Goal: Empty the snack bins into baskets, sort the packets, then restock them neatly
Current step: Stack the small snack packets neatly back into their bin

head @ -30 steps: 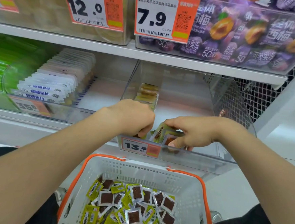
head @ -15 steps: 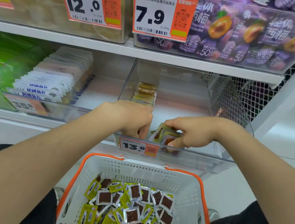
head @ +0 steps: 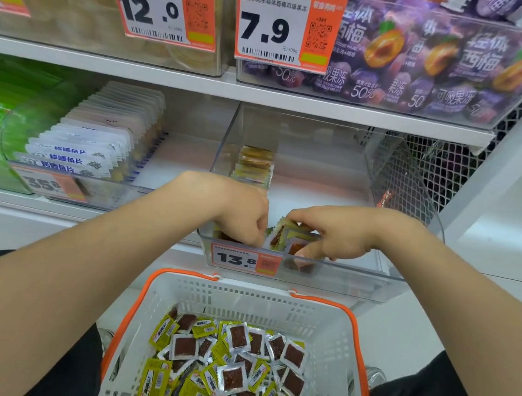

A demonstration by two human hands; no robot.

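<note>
Little has moved since a second ago: both hands are in the same spot at the front of the clear bin [head: 356, 277], and the left hand [head: 239, 215] has tipped its fingers further down into the front-left corner. The right hand [head: 335, 235] has its grip closed on a small stack of packets [head: 281, 235], thumb low on the near face and fingers over the top. The left grip is curled and butts against the stack's left end. I can't tell whether it holds anything itself; its fingertips are hidden behind the bin wall above the 13.8 price tag [head: 242, 259]. The stack sits between the two hands with the packets on edge. Its long axis runs left to right along the bin's front wall. A short row of packets [head: 254, 166] already stands at the back left of the bin, running front to back, well apart from the stack in hand, with bare bin floor between them. So this is probably the restock stage, early on. The stack most likely has to turn to line up with that row, and the right hand carries it, so the right hand leads. The basket [head: 245, 296] sits directly below, nearer the person, with many loose packets [head: 235, 352] still in it. The risk is the stack fanning out when the grip relaxes.
</note>
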